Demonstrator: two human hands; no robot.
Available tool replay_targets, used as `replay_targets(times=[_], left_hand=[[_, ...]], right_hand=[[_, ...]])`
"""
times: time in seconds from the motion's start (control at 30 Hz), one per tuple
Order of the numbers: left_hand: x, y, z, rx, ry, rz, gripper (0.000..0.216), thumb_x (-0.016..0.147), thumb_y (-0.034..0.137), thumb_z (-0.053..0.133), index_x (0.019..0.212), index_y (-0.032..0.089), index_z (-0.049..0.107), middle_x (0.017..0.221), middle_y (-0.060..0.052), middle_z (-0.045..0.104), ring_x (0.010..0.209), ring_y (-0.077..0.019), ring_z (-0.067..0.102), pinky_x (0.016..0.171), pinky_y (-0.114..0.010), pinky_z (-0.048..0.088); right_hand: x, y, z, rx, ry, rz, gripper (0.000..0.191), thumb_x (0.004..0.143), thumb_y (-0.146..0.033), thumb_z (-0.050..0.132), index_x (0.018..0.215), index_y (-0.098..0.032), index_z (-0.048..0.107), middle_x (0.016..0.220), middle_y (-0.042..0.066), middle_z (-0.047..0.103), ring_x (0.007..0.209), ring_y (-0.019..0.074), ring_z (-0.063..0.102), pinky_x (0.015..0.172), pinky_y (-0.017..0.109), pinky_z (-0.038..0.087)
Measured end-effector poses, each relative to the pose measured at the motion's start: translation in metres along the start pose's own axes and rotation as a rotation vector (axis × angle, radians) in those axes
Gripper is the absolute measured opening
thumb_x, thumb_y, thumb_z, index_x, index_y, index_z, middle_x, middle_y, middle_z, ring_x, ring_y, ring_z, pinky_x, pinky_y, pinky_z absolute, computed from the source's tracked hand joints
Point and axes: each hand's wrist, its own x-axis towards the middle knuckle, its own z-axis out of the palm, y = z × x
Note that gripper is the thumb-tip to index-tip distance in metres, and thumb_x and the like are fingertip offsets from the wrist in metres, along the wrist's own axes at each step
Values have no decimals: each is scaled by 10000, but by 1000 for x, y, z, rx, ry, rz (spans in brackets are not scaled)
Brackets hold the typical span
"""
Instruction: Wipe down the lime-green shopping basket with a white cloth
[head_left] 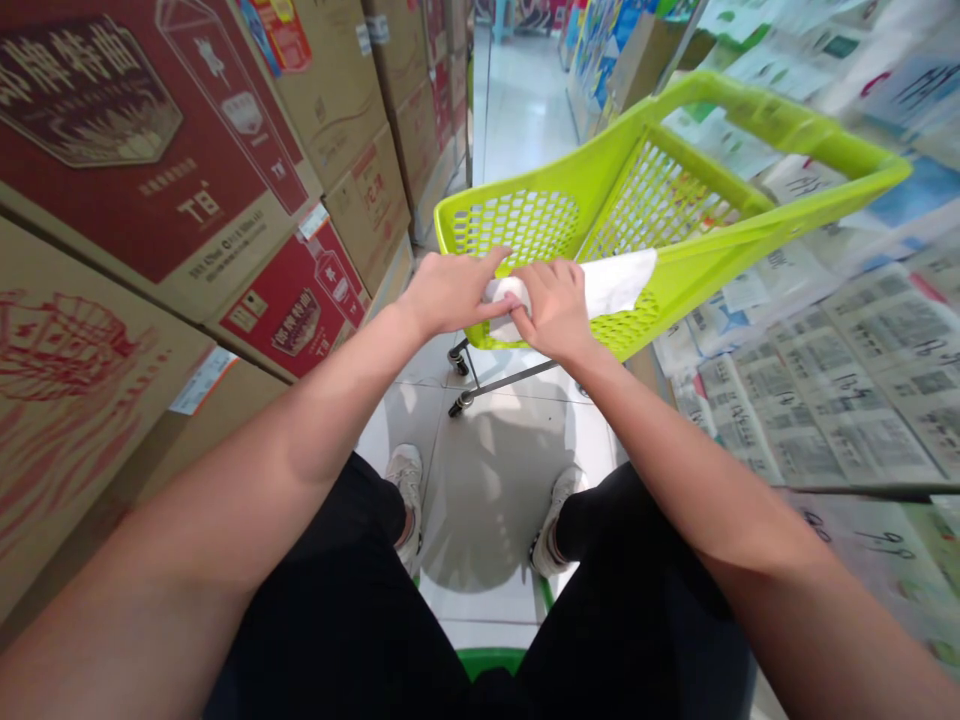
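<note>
My left hand (452,291) and my right hand (553,305) meet over the near rim of a lime green shopping cart (675,200). Both hands pinch a white cloth or paper towel (611,280) that is partly bunched between the fingers. Its loose end lies to the right along the cart's rim. The fingers of both hands are curled onto the white material. My black-trousered legs and white shoes (407,480) show below, and I appear to be seated on something green.
Stacked cardboard cartons with red labels (187,170) line the left side of a narrow aisle. Packaged goods with printed wrappers (847,380) fill the shelves on the right. The cart stands on small wheels (459,365) on a pale tiled floor (517,110).
</note>
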Motion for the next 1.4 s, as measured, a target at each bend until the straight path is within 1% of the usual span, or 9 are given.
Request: replay_targets(times=[0.17,0.33,0.47,0.63,0.7,0.9,1.03,1.2,1.4], left_hand=[[7,-16,7,61,-57,99,669,1089,714,410,1315,170,727,1086,-151,792,1078,-367,745,934,-421,472],[14,-27,23,43,-51,197,528,1036,604,555,1228,147,738,1089,-147,792,1093,-349,731,1004,-437,477],[16,-20,30,38,-30,218,393,995,459,647,1226,150,725,1087,-139,805,1082,-346,742,1032,-458,475],[19,-18,25,35,-18,266,311,988,353,665,1200,150,767,1085,-130,817,1094,-324,759,986,-422,505],[20,-20,23,46,-42,258,307,993,385,670,1145,146,789,1087,-132,819,1106,-326,761,964,-411,516],[21,-18,22,75,-84,225,340,1010,443,667,1125,149,793,1077,-120,821,1083,-318,763,981,-414,507],[21,-13,28,66,-79,211,359,1012,437,667,1159,134,791,1081,-140,817,1095,-338,759,1020,-446,481],[21,-17,27,6,-34,262,279,976,337,695,1177,169,791,1183,-125,815,1180,-327,739,1023,-414,476],[19,-21,21,89,-127,218,328,1030,438,653,1138,155,777,1103,-115,820,1115,-313,756,998,-402,486]], right_hand=[[10,29,-18,-106,-151,107,625,1156,-571,239,1102,-166,713,1110,187,737,1122,380,594,1006,524,394],[0,94,-33,-206,-31,331,692,1137,-604,222,977,-172,738,1010,220,737,1070,399,588,999,577,391],[-7,60,-24,-213,-7,283,685,1139,-606,226,1078,-188,765,1119,201,744,1157,403,561,1094,603,361],[-2,2,-16,-58,-148,-10,626,1148,-602,290,1373,-174,688,1285,176,704,1241,364,563,1134,528,365],[0,21,-22,-45,-162,3,609,1168,-551,251,1274,-184,726,1215,159,727,1194,341,586,1121,509,364],[-10,126,-51,-298,-25,397,681,1169,-497,256,956,-117,779,1015,250,744,1042,348,597,1004,535,332],[-18,83,-38,-285,3,304,536,1137,-450,367,1038,-140,792,1079,198,757,1131,370,573,1096,560,315],[-10,2,-20,-101,-117,-32,529,1150,-507,370,1449,-200,679,1327,135,731,1228,339,580,1118,492,371],[-4,76,-45,-162,-118,250,661,1159,-562,271,935,-179,761,940,178,761,979,338,618,1007,528,398]])
